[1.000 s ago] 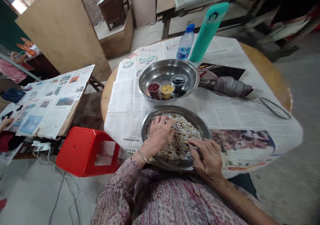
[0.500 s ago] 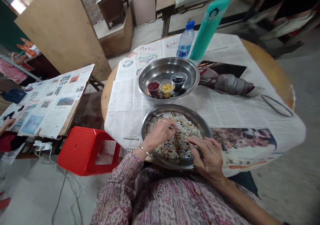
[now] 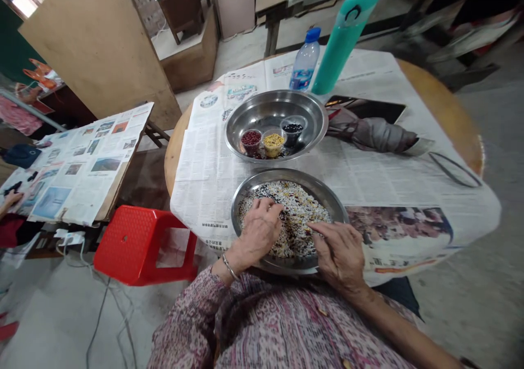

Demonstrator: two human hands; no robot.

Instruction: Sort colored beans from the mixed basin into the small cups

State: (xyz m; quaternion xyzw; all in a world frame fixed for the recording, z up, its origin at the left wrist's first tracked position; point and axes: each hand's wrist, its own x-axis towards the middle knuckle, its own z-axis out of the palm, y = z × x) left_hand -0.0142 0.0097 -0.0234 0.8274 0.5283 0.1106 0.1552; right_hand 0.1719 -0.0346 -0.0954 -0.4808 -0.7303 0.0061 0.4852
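Observation:
A shallow steel bowl [image 3: 335, 194] in front of me holds a mix of white grains [image 3: 301, 191] with dark and yellow beans among them. Over the bowl's left half is my left hand [image 3: 261, 230], fingers curled and tips down at the grains; anything in them is hidden. At the right rim my right hand [image 3: 341, 251] rests with forefinger and thumb reaching over the mix, slightly apart, nothing visible between them. Behind stands a second steel bowl [image 3: 245, 112] with three clear cups: red beans [image 3: 250, 138], yellow beans [image 3: 273, 140] and black beans [image 3: 293, 129].
A water bottle [image 3: 305, 60] and a turquoise flask [image 3: 346, 41] stand at the back of the newspaper-covered round table [image 3: 200, 183]. A folded grey umbrella [image 3: 376, 133] lies to the right, by a dark flat device [image 3: 380, 109]. A red stool [image 3: 131, 243] is at left.
My left hand has moved down and slightly left within the bowl, its fingers now lower on the grains. My right hand has barely moved, with forefinger and thumb slightly farther apart.

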